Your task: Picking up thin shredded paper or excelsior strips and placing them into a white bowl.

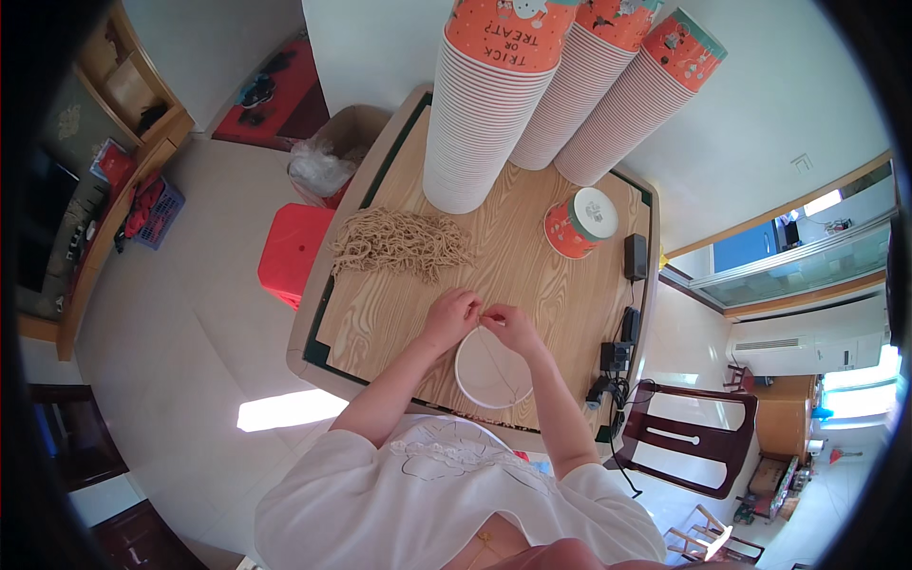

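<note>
Hands came together over the near part of the table, left hand (456, 312) and right hand (511, 330) almost touching, fingertips pinched at the far rim of a white paper cup (480, 380). They seemed to be clamped on one end of a thin tan cord (498, 357), though the fingers hid the exact grip. The cord ran across the cup's mouth to the near rim. The cup stood mouth up close to the body, probably so that both hands could reach its rim with the forearms bent easily around it; neither palm held its wall.

Just beyond the left hand, a loose heap of tan cords (399, 245) lay spread on the wood-grain tabletop (366, 323), likely there for a short reach. Ahead and to the right, a single orange-and-teal cup (566, 236) rested upside down, apart from the hands.

At the far side rose a tall left stack (484, 123), a middle stack (575, 95) and a right stack (632, 100) of nested cups, mouths down, presumably for steadiness and to leave working room in front. Black adapters (616, 356) and tangled cables (619, 394) sat along the right edge, out of the arms' way. A red stool (293, 249) stood beside the table's left side.
</note>
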`<action>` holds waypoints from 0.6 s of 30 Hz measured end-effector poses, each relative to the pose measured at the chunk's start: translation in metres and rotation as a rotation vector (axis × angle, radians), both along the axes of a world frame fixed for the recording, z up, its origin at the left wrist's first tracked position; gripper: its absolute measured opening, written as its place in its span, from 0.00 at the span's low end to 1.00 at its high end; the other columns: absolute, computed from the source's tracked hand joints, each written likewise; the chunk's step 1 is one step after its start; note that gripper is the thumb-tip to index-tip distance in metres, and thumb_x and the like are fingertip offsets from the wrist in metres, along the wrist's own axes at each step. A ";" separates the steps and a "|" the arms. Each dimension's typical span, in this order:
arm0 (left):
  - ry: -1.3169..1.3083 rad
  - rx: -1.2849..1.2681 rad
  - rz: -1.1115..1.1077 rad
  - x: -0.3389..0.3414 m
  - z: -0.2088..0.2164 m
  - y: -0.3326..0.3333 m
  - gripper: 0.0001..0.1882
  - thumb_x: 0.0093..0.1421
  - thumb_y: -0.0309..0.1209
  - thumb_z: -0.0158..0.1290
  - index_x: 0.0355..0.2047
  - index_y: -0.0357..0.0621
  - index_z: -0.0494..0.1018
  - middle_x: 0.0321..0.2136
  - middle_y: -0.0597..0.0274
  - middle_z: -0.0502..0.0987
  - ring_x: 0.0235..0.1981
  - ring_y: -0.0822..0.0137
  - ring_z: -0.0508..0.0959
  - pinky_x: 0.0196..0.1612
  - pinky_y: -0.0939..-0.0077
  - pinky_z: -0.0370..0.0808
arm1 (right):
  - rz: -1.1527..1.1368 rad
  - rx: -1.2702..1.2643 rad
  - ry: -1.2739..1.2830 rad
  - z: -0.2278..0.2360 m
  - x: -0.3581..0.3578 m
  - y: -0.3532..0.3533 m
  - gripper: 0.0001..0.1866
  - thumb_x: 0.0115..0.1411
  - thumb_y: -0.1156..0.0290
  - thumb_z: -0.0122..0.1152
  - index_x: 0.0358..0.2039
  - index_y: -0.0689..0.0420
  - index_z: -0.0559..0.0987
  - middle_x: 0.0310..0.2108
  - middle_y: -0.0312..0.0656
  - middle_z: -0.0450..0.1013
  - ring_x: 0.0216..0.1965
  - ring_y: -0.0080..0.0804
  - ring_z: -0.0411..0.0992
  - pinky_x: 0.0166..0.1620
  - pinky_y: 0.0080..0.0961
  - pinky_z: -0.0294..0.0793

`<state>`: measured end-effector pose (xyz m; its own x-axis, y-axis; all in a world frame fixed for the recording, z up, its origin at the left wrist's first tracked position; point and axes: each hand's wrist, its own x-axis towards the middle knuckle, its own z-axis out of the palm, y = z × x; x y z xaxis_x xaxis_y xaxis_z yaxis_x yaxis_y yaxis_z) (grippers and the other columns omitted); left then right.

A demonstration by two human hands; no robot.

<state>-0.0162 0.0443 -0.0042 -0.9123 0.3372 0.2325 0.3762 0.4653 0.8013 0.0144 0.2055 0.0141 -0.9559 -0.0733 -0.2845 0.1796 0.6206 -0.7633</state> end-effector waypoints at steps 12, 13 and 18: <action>0.094 -0.005 0.062 -0.003 -0.002 0.004 0.05 0.46 0.23 0.51 0.26 0.43 0.71 0.25 0.58 0.72 0.30 0.58 0.72 0.33 0.69 0.70 | 0.025 0.005 -0.059 -0.002 0.000 0.003 0.12 0.48 0.64 0.58 0.30 0.59 0.78 0.27 0.47 0.74 0.32 0.38 0.74 0.36 0.29 0.71; 0.063 0.018 0.068 -0.003 -0.003 0.004 0.06 0.46 0.22 0.51 0.27 0.43 0.71 0.25 0.58 0.72 0.29 0.60 0.73 0.32 0.70 0.71 | 0.025 0.005 -0.059 -0.003 0.000 0.003 0.12 0.48 0.64 0.58 0.30 0.59 0.78 0.27 0.47 0.74 0.32 0.38 0.74 0.36 0.29 0.71; -0.253 0.231 0.109 0.001 -0.013 0.007 0.06 0.49 0.22 0.52 0.29 0.42 0.71 0.24 0.61 0.74 0.24 0.70 0.74 0.28 0.79 0.71 | 0.012 0.012 -0.082 -0.006 -0.002 0.003 0.12 0.48 0.64 0.58 0.30 0.58 0.78 0.27 0.46 0.74 0.31 0.36 0.74 0.35 0.28 0.71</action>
